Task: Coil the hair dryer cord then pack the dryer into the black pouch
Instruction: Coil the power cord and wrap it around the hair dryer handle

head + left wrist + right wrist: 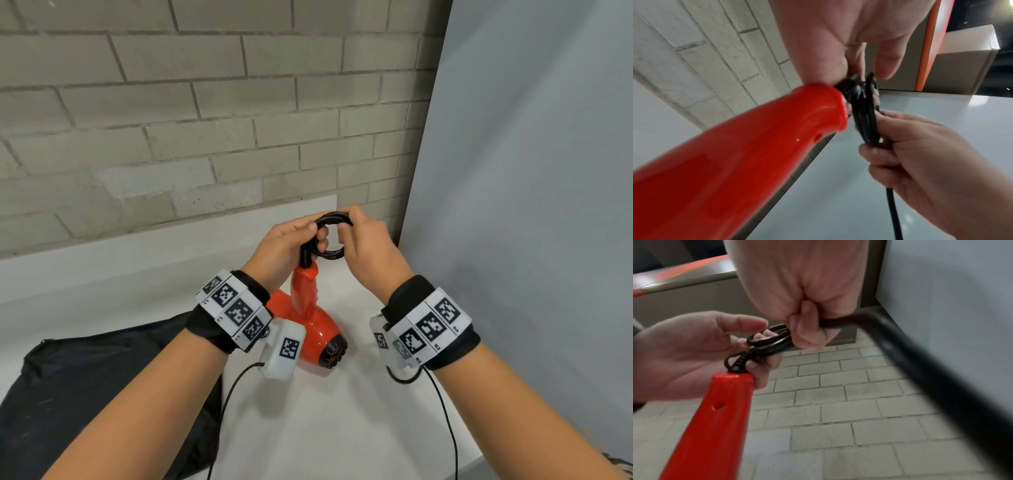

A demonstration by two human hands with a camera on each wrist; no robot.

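Nearest, one black pouch point(102, 394) lies flat on the white table point(325, 428), not yet used. Beyond it one red hair dryer point(308, 318) rests nozzle-down. Farther, the left hand point(284, 246) and right hand point(370, 246) both pinch the small coil of the single cord point(330, 236); a loose length remains, so coiling looks unfinished.

glossy red-orange hair dryer point(310, 318) with a black grille, black cord point(331, 235) in loops, black pouch point(85, 383), white table point(325, 428), pale grey brick wall point(171, 120), black wristbands point(407, 298) that bore white tags with black square codes
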